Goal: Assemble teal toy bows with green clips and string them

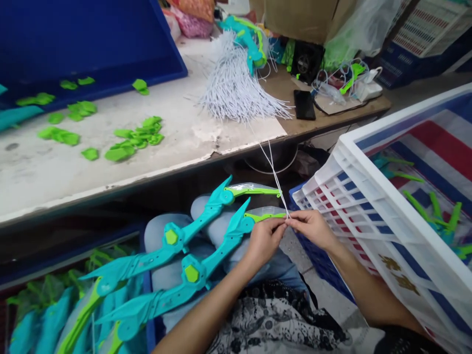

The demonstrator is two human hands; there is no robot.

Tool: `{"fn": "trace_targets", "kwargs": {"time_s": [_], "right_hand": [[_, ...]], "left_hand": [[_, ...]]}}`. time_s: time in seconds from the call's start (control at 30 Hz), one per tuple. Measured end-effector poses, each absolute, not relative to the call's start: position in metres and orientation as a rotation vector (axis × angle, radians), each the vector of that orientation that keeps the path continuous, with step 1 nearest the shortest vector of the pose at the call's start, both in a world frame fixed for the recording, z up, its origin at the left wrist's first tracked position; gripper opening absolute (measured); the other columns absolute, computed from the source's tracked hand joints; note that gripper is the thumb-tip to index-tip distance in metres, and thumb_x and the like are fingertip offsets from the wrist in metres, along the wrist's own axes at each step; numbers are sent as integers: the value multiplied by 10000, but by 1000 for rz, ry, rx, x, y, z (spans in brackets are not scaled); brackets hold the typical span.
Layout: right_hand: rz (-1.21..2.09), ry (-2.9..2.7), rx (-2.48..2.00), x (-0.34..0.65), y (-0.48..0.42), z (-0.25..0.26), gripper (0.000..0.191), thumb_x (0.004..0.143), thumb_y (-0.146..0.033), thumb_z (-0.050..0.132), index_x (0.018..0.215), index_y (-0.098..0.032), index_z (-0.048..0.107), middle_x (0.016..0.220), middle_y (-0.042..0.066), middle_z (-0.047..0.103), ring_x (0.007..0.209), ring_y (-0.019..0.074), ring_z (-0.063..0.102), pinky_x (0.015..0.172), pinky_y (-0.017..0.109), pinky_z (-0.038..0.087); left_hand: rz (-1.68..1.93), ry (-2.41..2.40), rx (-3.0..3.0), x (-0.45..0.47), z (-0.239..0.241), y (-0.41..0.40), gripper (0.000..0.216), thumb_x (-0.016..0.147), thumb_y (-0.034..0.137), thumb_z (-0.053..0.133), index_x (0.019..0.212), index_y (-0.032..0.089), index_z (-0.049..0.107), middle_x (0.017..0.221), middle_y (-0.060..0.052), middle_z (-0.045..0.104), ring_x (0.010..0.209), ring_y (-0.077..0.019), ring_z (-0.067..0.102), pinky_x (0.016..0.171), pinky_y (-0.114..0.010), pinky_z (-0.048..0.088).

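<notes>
Two teal toy bows with lime-green tips, a far one and a near one, lie side by side across my lap. Thin white strings run up from my fingertips past the green tips. My left hand pinches the strings at the near bow's right tip. Opposite it, my right hand pinches the same strings, fingertips nearly touching the left ones. The exact grip on string and tip is partly hidden by the fingers.
On the worktable are green plastic pieces, a big bundle of white strings and a black phone. A white crate with toy parts stands right. More teal-and-green bows fill the lower left. A blue tray stands behind.
</notes>
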State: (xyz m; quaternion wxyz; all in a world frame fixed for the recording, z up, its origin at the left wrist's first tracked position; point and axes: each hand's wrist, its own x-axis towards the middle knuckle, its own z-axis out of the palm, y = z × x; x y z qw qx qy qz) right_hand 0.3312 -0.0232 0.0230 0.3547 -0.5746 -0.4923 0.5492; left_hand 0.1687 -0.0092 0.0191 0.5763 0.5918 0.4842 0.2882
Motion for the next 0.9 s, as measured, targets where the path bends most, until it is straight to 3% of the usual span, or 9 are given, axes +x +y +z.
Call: {"fn": "trace_targets", "kwargs": {"time_s": [0.1, 0.23, 0.4, 0.57, 0.9], "right_hand": [[1218, -1337, -1559, 344, -38, 24, 214, 749, -396, 682, 756, -189, 735, 666, 8, 682, 611, 140, 598, 584, 250, 465], [918, -1214, -1722, 366, -52, 16, 243, 775, -422, 644, 779, -190, 716, 680, 29, 704, 637, 184, 646, 616, 288, 506], [638, -1407, -1799, 376, -62, -1, 212, 822, -388, 605, 812, -211, 722, 764, 44, 734, 695, 202, 667, 679, 313, 524], [488, -1566, -1770, 376, -61, -17, 196, 867, -353, 569, 850, -231, 722, 828, 52, 740, 748, 208, 681, 731, 327, 529], [527, -1625, -1666, 373, -61, -32, 198, 873, -324, 563, 814, -217, 718, 798, 52, 661, 748, 178, 632, 685, 297, 497]], "left_hand": [[587, 1106, 1316, 180, 12, -20, 178, 799, 250, 585, 774, 175, 745, 748, -46, 726, 699, -183, 644, 685, -272, 490], [453, 1061, 895, 193, -11, -30, 203, 800, 315, 617, 776, 134, 704, 625, -23, 659, 520, -120, 560, 497, -221, 446], [444, 1093, 580, 202, -36, -28, 152, 750, 251, 724, 751, 108, 672, 634, -35, 668, 530, -96, 593, 542, -210, 479], [434, 1072, 487, 211, -43, -21, 63, 793, 165, 685, 798, 103, 674, 645, -47, 687, 544, -104, 629, 572, -217, 499], [378, 834, 392, 226, -52, -12, 124, 839, 193, 660, 777, 86, 670, 719, -86, 718, 611, -113, 663, 642, -222, 529]]}}
